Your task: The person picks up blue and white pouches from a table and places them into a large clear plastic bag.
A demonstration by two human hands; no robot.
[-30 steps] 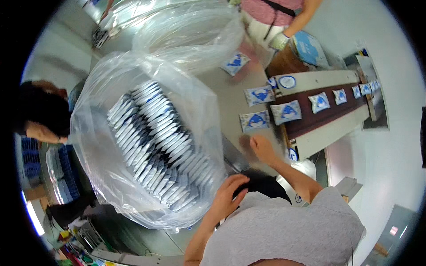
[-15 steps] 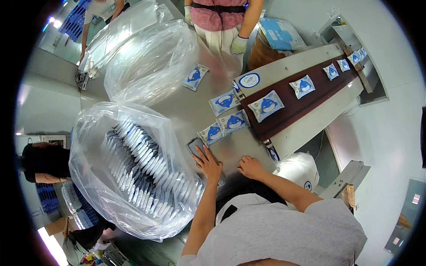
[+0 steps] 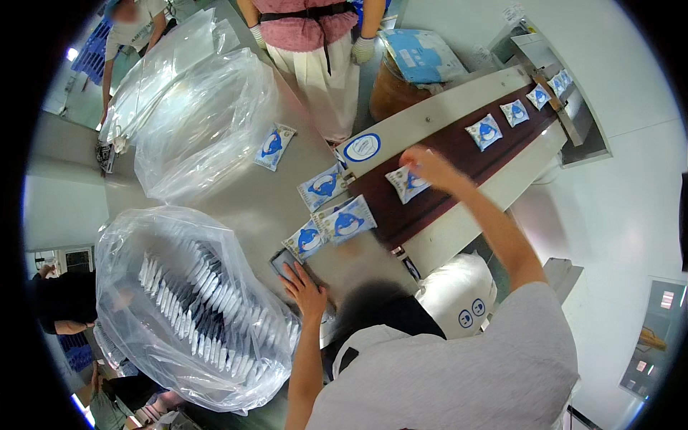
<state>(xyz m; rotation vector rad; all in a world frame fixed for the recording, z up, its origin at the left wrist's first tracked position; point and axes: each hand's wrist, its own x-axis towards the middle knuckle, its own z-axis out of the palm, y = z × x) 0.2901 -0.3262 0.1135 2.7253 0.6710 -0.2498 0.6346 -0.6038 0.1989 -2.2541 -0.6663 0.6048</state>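
Right hand (image 3: 424, 166) is nearer the blue-and-white packet (image 3: 405, 188), just below its fingertips mid-frame; can't tell if they're gripping. Left hand (image 3: 307, 292)'s lower, fingers spread on some grey block (image 3: 281, 259).

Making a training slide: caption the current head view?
Right hand at a packet on the belt, left hand by a grey block.

A white-and-blue, whale-printed packet (image 3: 407, 188) lies on the maroon belt (image 3: 393, 221).
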